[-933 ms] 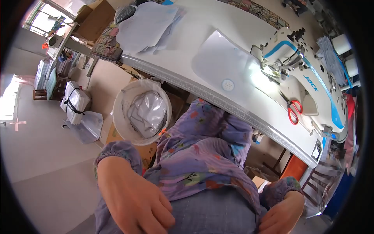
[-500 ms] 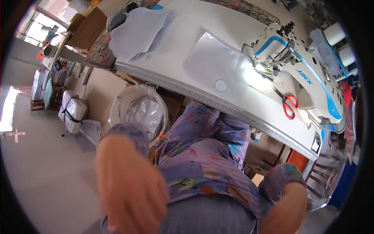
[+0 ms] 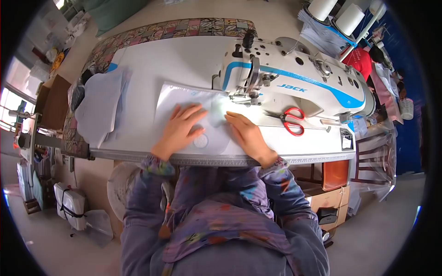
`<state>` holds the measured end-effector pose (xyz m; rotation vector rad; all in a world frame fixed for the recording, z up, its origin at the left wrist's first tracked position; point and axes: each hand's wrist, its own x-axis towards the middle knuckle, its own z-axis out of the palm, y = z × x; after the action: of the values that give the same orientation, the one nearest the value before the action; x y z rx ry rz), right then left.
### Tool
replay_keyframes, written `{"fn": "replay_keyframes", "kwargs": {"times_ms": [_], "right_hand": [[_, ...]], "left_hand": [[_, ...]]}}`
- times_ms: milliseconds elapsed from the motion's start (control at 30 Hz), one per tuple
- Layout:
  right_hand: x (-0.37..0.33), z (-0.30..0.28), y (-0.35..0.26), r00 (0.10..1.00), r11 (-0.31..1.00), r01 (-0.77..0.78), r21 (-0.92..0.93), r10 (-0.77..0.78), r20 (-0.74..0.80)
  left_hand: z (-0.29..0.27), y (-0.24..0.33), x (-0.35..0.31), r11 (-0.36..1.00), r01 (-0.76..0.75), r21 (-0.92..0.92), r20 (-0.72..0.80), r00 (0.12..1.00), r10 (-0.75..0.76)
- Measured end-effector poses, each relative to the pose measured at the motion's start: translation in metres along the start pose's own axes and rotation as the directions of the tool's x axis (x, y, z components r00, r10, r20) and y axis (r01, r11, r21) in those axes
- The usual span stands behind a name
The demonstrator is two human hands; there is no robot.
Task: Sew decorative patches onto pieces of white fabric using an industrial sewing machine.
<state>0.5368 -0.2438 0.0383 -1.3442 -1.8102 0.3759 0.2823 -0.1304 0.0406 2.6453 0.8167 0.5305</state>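
A: Principal item, and its place?

B: One translucent sheet (image 3: 214, 133), bearing a round disc (image 3: 200, 140). Lies on the table (image 3: 142, 69), beneath the left hand (image 3: 180, 130) and reaching the right hand (image 3: 248, 138).

A: Handling notes?

B: Judged best: light, even pressure from both hands, the sheet smooth and its edge square to the sewing machine (image 3: 294, 76). Fingertips are best clear of the needle end, just beyond the right hand. Pressed from one side only, so slick a sheet would probably skid.

A: Left hand, pose?

B: Open, palm down, fingers spread and pointing away and rightward, thumb apart. Forearm angled in from below.

A: Right hand, pose?

B: Unclenched, fingers extended close together, pointing away and leftward to the sheet's lit side. No grip visible; whether the fingertips press or merely hover, cannot tell.

A: Adjacent stock?

B: Red-handled scissors (image 3: 283, 117), one pair: right of the right hand, untouched, blades toward it. Stack of pale sheets (image 3: 97, 106): left of the left hand, well apart.
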Motion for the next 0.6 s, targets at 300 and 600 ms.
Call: {"fn": "replay_keyframes", "kwargs": {"times_ms": [300, 600], "right_hand": [[0.011, -0.002, 0.024, 0.993, 0.965, 0.081, -0.249, -0.056, 0.105], [0.012, -0.007, 0.023, 0.993, 0.970, 0.085, -0.226, -0.064, 0.097]], "left_hand": [[0.008, 0.028, -0.014, 0.999, -0.006, 0.050, 0.097, 0.995, 0.001], [0.006, 0.011, 0.005, 0.999, -0.051, 0.014, 0.064, 0.997, 0.050]]}}
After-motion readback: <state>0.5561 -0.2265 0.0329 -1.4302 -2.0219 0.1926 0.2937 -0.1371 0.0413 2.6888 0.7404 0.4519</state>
